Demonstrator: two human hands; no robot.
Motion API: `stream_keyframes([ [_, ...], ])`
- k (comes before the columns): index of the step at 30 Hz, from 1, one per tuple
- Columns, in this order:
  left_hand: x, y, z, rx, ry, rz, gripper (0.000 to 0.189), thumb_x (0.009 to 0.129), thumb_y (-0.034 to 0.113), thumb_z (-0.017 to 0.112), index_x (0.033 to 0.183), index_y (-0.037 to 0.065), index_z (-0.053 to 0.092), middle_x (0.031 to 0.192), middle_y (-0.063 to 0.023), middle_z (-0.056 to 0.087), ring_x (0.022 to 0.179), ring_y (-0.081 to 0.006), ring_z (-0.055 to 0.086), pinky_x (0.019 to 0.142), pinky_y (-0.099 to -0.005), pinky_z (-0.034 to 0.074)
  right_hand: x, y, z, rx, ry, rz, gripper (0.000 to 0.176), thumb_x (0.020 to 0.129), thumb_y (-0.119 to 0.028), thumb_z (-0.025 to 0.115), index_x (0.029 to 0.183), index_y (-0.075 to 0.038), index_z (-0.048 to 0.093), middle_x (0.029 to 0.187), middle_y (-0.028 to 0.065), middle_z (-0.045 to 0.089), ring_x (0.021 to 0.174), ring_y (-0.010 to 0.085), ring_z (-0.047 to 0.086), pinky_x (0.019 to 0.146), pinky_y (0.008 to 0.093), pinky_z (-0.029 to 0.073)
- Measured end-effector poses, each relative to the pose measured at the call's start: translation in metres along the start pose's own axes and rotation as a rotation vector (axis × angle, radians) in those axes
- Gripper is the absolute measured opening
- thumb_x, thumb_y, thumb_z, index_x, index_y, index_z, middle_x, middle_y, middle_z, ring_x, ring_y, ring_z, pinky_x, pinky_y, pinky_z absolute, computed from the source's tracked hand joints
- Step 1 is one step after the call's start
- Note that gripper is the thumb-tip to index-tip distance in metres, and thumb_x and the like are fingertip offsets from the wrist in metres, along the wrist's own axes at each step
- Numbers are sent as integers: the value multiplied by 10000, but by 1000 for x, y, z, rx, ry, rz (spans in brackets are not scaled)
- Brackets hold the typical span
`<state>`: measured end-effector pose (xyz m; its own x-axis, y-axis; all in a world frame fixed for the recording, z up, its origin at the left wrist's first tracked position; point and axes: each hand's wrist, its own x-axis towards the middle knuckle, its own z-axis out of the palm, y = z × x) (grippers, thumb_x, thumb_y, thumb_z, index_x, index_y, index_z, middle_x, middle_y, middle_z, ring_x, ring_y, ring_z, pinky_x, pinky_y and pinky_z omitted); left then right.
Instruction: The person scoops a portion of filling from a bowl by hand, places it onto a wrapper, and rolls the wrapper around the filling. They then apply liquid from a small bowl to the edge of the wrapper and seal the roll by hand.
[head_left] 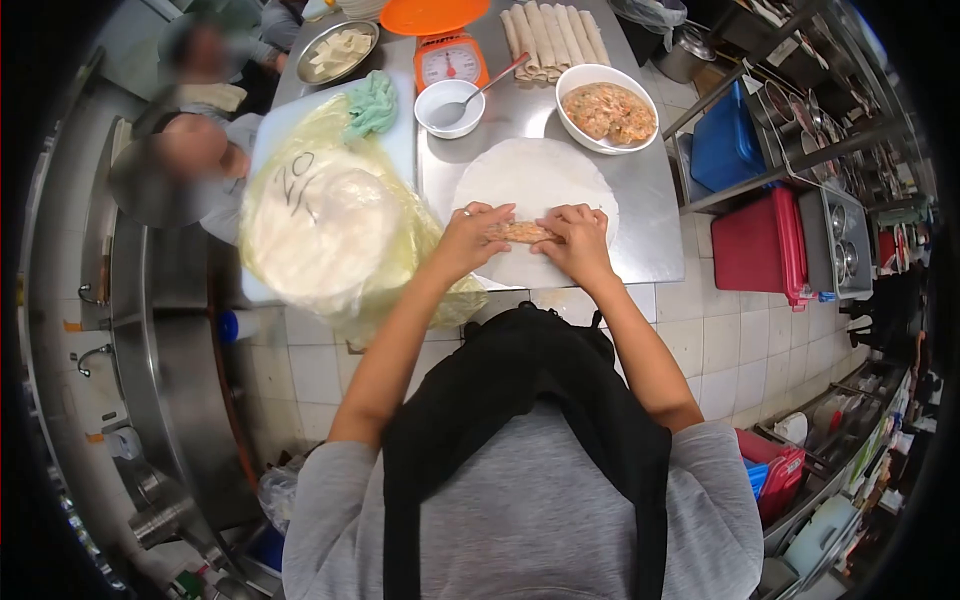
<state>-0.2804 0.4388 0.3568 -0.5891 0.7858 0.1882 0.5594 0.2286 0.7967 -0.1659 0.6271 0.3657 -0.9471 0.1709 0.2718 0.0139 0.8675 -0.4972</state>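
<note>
A large round pastry wrapper [535, 175] lies flat on the steel table in front of me, with a short log of orange-flecked minced filling [523, 232] across its near half. My left hand [480, 236] is closed at the left end of the filling, fingers curled and pressing it. At the right end, my right hand [578, 240] grips it in the same way, with its fingertips bent over the filling. Beyond the wrapper stand a white bowl of filling [608, 110] and a small white bowl [450, 108] with a spoon [490, 82] in it.
Stacked round wrappers in a plastic bag [325, 220] lie on a white board to the left, near a green cloth [372, 104]. Behind are an orange scale [451, 62], rolled wraps [555, 40] and a metal bowl [338, 52] of pale pieces. Two people are at the left.
</note>
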Motion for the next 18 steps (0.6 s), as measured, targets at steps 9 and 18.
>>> stream_keyframes([
  [9, 3, 3, 1, 108, -13, 67, 583, 714, 99, 740, 1266, 122, 556, 989, -42, 685, 883, -218, 547, 859, -351, 430, 6, -15, 11, -59, 23, -25, 296, 647, -259, 768, 919, -148, 726, 903, -6, 616, 946, 198, 523, 937, 450, 280],
  [18, -10, 1, -15, -61, -8, -57, 662, 692, 54, 758, 1304, 117, 514, 1065, -72, 665, 973, -250, 576, 869, -350, 461, 3, -6, -6, 79, 41, -1, 306, 669, -234, 763, 959, -148, 723, 924, 23, 634, 910, 213, 553, 913, 426, 351],
])
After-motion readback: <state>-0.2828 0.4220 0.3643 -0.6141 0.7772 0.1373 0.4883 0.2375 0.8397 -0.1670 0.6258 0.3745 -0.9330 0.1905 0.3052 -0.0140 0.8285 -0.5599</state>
